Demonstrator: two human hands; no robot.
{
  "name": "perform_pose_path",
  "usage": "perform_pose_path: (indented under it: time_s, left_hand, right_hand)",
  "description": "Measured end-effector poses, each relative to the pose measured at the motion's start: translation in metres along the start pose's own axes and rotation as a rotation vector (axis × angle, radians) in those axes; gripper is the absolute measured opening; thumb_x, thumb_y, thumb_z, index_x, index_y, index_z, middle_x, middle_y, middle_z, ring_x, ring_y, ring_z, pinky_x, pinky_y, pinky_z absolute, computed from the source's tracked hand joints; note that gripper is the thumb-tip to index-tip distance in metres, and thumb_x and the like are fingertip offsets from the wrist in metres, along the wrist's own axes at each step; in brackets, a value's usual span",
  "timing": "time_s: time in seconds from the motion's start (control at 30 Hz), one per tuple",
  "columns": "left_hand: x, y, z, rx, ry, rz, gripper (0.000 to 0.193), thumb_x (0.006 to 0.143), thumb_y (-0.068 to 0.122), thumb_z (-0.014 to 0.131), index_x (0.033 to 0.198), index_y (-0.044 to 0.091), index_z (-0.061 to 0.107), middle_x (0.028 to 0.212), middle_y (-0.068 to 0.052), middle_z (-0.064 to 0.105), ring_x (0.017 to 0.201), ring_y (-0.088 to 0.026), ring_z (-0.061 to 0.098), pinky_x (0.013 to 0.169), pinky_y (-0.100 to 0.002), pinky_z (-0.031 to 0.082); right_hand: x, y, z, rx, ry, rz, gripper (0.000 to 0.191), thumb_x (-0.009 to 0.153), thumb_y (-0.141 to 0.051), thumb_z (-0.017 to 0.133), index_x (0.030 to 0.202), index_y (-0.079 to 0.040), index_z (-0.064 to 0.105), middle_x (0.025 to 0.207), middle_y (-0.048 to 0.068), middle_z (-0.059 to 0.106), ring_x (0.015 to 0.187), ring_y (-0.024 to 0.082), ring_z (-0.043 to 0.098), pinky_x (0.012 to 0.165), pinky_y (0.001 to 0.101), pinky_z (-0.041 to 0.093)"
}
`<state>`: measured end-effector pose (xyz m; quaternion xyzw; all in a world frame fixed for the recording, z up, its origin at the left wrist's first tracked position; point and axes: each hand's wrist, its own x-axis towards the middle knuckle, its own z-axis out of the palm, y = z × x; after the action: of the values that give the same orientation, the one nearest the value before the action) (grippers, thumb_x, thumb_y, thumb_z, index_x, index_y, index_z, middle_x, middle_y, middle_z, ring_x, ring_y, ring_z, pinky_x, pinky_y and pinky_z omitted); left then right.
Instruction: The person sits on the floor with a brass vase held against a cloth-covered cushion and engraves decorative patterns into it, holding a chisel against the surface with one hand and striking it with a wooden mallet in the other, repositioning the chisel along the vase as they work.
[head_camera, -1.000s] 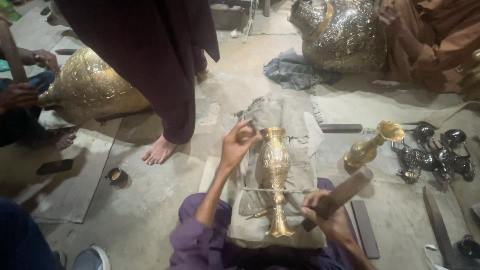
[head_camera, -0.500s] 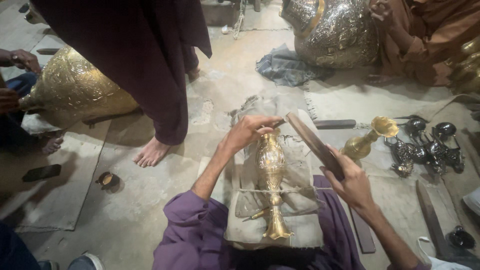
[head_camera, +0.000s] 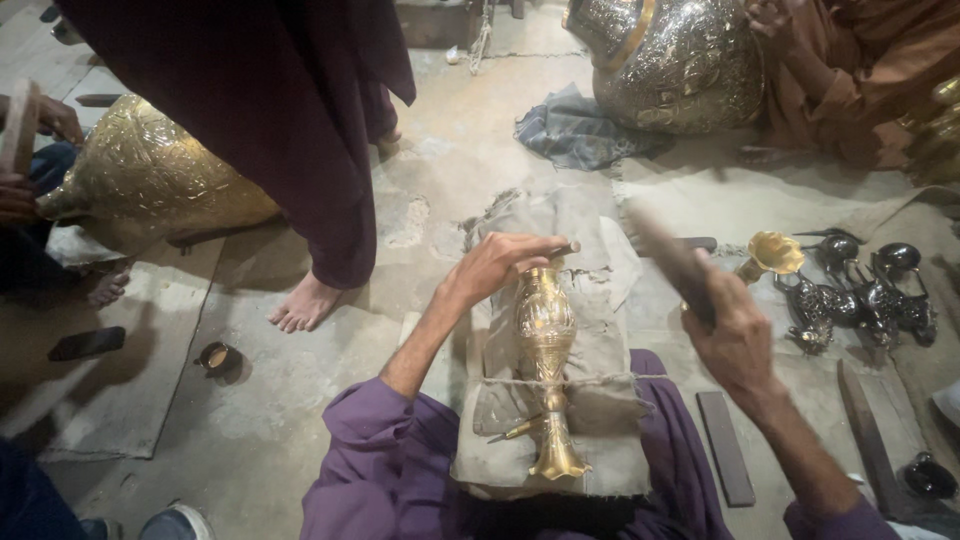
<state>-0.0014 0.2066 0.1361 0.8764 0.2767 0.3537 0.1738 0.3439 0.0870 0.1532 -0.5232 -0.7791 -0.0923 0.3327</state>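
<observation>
A slim brass vase (head_camera: 546, 365) lies lengthwise on a grey cloth-wrapped pad (head_camera: 600, 420) across my lap, its flared foot toward me. My left hand (head_camera: 498, 267) rests at the vase's far end and pinches a short thin metal tool against it. My right hand (head_camera: 733, 335) is raised to the right of the vase and grips a flat dark wooden bat (head_camera: 672, 262), which is blurred and tilted up and away from me.
A barefoot person in a dark robe (head_camera: 300, 120) stands at the left front. A large brass vessel (head_camera: 150, 180) lies left, a silvery one (head_camera: 680, 60) far right. Small metal pieces (head_camera: 860, 290), a brass cup (head_camera: 770, 255) and flat bars (head_camera: 725, 445) lie on the right.
My right hand has swung the wooden bat from low beside the vase up and out to the right. My left hand stays at the vase's far end.
</observation>
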Motion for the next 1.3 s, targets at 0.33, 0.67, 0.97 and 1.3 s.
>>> perform_pose_path:
  time_s: [0.33,0.67,0.97,1.3]
  left_hand:
    - [-0.007,0.0,0.009,0.023,0.133,-0.015,0.042,0.093,0.021,0.072,0.134,0.02,0.067,0.121,-0.005,0.076,0.098,-0.022,0.077,0.085,-0.036,0.063]
    - [-0.019,0.007,0.021,-0.116,0.314,-0.239,0.039,0.094,0.021,0.075,0.132,0.012,0.069,0.11,-0.01,0.079,0.092,-0.019,0.079,0.077,-0.034,0.064]
    - [-0.025,0.004,0.026,-0.264,0.401,-0.185,0.04,0.095,0.018,0.075,0.133,0.009,0.065,0.107,-0.012,0.078,0.096,-0.02,0.079,0.08,-0.033,0.066]
    - [-0.021,0.0,0.019,-0.129,0.314,-0.067,0.036,0.096,0.016,0.072,0.131,0.01,0.069,0.121,-0.011,0.075,0.103,-0.022,0.077,0.087,-0.035,0.064]
  right_hand:
    - [0.021,0.009,-0.005,-0.313,-0.08,-0.113,0.079,0.083,-0.007,0.071,0.156,-0.027,0.048,0.112,0.007,0.072,0.089,0.022,0.066,0.065,0.0366,0.059]
    - [0.05,-0.008,-0.017,-0.049,0.02,-0.111,0.082,0.085,-0.011,0.069,0.162,-0.021,0.045,0.115,0.009,0.066,0.097,0.025,0.065,0.079,0.0428,0.058]
    - [0.068,-0.024,-0.026,-0.055,-0.071,-0.086,0.053,0.092,-0.011,0.068,0.142,-0.026,0.057,0.106,0.003,0.067,0.091,0.018,0.066,0.082,0.038,0.06]
    - [0.068,-0.032,-0.04,-0.434,-0.212,-0.134,0.081,0.082,-0.006,0.072,0.155,-0.03,0.048,0.109,0.001,0.072,0.09,0.019,0.067,0.069,0.0337,0.06]
